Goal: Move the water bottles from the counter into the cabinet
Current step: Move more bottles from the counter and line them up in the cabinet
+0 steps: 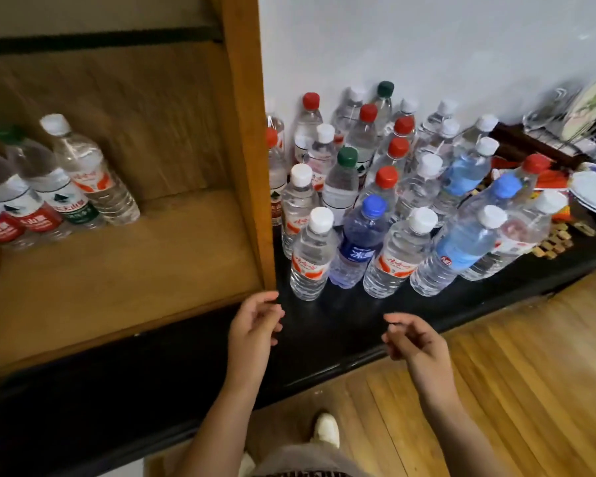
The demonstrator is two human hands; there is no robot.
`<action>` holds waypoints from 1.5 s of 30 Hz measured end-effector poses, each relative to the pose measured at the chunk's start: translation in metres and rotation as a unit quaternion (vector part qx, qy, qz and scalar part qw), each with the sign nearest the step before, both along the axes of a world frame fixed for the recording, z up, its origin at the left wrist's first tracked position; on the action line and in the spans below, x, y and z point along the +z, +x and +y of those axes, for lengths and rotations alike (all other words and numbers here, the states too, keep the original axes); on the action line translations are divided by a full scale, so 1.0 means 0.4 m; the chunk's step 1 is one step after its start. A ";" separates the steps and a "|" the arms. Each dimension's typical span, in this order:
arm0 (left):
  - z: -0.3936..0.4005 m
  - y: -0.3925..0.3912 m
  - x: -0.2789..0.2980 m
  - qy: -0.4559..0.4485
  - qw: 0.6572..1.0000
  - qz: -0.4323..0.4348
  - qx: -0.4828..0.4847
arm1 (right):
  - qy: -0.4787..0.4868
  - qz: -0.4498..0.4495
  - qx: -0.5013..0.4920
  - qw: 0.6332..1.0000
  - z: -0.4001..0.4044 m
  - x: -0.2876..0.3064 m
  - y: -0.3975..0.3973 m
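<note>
Task's things: a crowd of clear plastic water bottles (386,187) stands upright on the black glossy table (341,325), to the right of the wooden open cabinet (248,166), packed against the white wall (427,46).
Already stored: four or so bottles stand in a row at the far left of the cabinet shelf (117,280), the rightmost a white-capped clear bottle with an orange label (90,173).
Left hand (252,335): bare, holding nothing, fingers (272,299) loosely curled and slightly apart, just near of the cabinet's right side panel.
Right hand (417,342): bare, holding nothing, fingers (398,320) loosely bent and pointing left and far, over the table's near edge.
Nearest row: white-capped clear bottle with an orange label at the near left of the crowd (312,256), then the blue-capped bottle with a dark blue label (356,242), then another white-capped orange-label bottle (398,254).
Key relation: the near row lies far of both hands, with bare table between; the near-left bottle sits far and slightly right of the left hand, the third bottle straight far of the right hand.
Long axis: all vertical, caps up, so a side grip around the body looks fitting.
Nearer hand: the left for the near-left bottle and for the cabinet, by my judgement.
Risk: bottles stand touching; pulling one may tip its neighbours.
</note>
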State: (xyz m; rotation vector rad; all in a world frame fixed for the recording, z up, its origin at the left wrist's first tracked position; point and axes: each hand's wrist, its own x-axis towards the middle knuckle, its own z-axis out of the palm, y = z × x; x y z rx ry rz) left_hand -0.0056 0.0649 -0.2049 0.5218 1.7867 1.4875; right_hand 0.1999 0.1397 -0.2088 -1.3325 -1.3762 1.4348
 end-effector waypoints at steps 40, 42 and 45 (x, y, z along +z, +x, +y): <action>-0.097 -0.020 0.000 0.044 0.994 0.091 0.050 | 0.050 -0.005 0.225 0.973 0.140 0.028 -0.025; -0.135 -0.052 0.007 0.048 0.993 0.098 0.055 | 0.053 -0.001 0.251 0.967 0.104 0.043 -0.055; -0.181 -0.108 0.021 0.056 0.991 0.100 0.066 | 0.067 -0.003 0.300 0.952 0.060 0.066 -0.117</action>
